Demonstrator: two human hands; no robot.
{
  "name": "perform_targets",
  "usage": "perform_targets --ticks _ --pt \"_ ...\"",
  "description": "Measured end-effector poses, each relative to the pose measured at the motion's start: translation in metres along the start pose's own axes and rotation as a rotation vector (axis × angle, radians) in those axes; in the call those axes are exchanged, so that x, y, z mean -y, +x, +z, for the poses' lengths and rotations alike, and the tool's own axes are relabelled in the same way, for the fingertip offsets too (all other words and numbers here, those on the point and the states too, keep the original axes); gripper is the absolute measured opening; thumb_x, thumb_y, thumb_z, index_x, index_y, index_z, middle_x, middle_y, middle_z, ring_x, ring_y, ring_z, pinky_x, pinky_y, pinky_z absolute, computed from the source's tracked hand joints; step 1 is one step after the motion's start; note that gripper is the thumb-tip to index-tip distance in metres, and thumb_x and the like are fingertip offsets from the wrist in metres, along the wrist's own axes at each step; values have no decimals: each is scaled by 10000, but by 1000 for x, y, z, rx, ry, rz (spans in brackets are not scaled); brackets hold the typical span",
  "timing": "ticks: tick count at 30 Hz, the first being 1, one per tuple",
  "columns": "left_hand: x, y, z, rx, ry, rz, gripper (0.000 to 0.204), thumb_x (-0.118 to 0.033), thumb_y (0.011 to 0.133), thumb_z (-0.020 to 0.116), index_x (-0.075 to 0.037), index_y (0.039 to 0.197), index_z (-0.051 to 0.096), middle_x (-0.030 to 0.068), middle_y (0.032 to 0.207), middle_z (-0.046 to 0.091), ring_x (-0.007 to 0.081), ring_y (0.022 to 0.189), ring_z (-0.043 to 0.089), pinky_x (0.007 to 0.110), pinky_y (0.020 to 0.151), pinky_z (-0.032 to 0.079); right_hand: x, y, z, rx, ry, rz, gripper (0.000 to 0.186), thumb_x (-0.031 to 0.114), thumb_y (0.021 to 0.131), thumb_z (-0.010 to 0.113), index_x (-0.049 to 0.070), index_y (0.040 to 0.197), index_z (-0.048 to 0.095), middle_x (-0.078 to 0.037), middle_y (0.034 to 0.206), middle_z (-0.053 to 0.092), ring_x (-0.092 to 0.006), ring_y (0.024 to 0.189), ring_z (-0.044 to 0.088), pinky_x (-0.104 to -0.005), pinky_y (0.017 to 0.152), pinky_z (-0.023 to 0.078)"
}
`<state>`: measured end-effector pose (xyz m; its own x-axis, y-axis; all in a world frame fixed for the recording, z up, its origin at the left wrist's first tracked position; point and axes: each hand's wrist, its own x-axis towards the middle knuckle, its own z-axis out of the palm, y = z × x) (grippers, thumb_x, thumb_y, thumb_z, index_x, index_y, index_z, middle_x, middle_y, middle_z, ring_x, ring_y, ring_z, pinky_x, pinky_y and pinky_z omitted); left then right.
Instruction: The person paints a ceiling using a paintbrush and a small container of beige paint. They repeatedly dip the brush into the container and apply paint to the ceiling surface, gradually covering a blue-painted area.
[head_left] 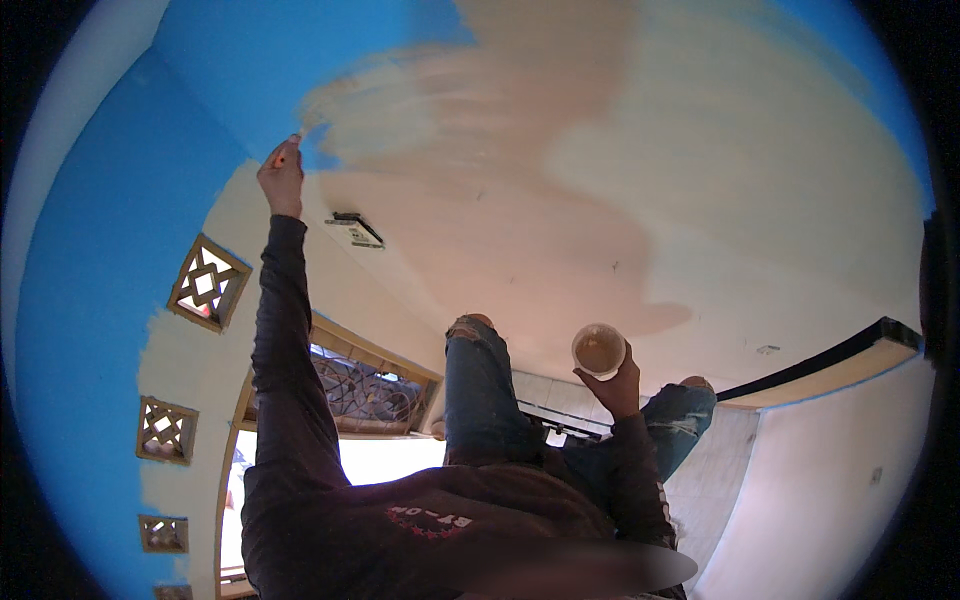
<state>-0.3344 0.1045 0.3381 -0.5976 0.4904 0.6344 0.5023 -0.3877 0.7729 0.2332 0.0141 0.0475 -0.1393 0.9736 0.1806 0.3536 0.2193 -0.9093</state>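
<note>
My left arm stretches up and out to the blue wall (225,70). Closed fingers of my left hand (282,182) grip what looks like a paintbrush (281,160); a bit of its orange handle shows. Its bristle end meets the ragged edge between blue and fresh beige paint (380,105) and is hard to make out there. Down near my knees, my right hand (617,386) is wrapped round a white plastic cup (602,331). Light brown paint (598,352) shows inside the cup, whose mouth faces up.
A switch plate or socket box (354,230) sits on the wall below my left hand. Lattice vents (208,283) and a window with metal scrollwork (365,388) are at the left. My jeans-covered knees (478,365) are bent. A dark-edged ledge (825,368) juts out at the right.
</note>
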Motion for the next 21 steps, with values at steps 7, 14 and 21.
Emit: perform_targets --ticks 7,14,21 --pt "-68 -103 82 280 -114 -38 221 -188 973 702 1 1076 753 -42 703 580 24 577 440 212 505 329 -4 -4 1 8 6 -16 831 301 683 940 51 1342 501 -175 1218 690 -320 1133 685 -425 934 569" --pt "-89 -75 124 324 -79 2 270 -255 966 719 4 1028 761 -40 695 574 24 579 439 216 515 334 -10 -2 3 11 5 -19 837 313 685 939 54 1346 496 -177 1218 690 -324 1136 683 -432 933 568" --pt "-87 -39 142 338 -62 50 316 -292 971 712 -9 1108 746 -51 735 574 14 583 434 210 493 326 -6 -2 0 4 -3 -9 846 307 686 938 48 1355 490 -179 1244 679 -318 1163 671 -431 951 561"
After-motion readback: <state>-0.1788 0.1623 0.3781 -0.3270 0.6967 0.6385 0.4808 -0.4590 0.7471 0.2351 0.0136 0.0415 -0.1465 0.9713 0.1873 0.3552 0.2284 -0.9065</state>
